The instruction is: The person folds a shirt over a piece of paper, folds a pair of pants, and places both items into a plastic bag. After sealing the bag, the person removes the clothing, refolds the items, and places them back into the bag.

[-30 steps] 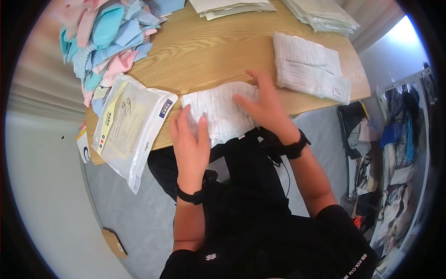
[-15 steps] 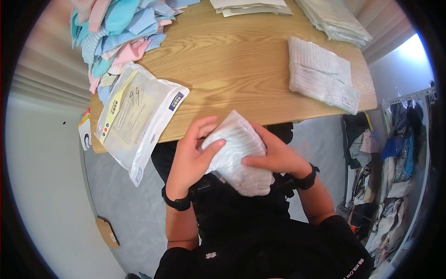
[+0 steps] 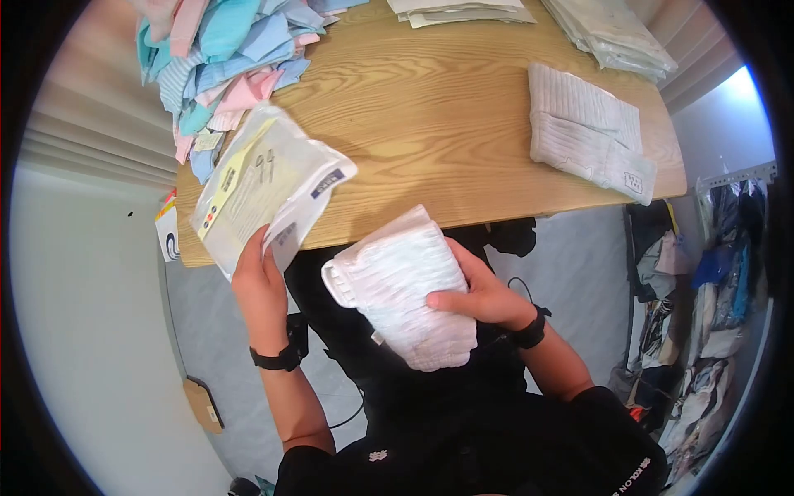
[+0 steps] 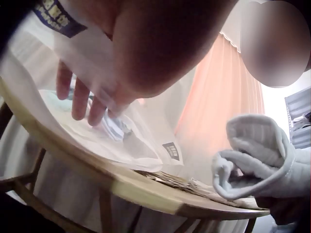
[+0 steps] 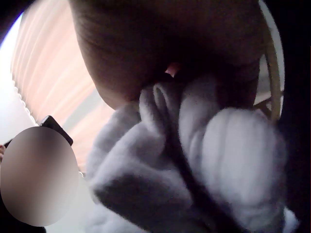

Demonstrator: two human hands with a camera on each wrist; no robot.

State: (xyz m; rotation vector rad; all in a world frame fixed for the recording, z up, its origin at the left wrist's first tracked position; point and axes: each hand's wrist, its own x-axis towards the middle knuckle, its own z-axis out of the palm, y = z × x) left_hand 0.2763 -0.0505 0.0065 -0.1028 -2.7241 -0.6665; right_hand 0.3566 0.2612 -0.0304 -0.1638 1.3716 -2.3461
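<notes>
My right hand point(image 3: 490, 296) grips a folded white ribbed garment point(image 3: 401, 285) by its right side, thumb on top, over my lap in front of the table edge. Folded layers of this garment point(image 5: 238, 155) fill the lower part of the right wrist view. With my left hand point(image 3: 260, 281) I pinch the near edge of a clear zip bag point(image 3: 277, 178) marked "99", thumb and fingers on opposite sides of the film. Through the film, fingertips point(image 4: 80, 104) show in the left wrist view. The bag lies over the table's left front edge.
A second folded white garment point(image 3: 587, 132) lies on the table's right side. At the back left is a pile of pink, blue and turquoise clothes point(image 3: 240, 58). Flat packs point(image 3: 463, 10) and bagged packs point(image 3: 612, 37) sit at the back; a clothes rack point(image 3: 719, 273) stands right.
The white garment came off the table toward my lap and was turned. My left hand let go of it and moved left to the zip bag, now gripping its edge. My right hand kept the garment.
</notes>
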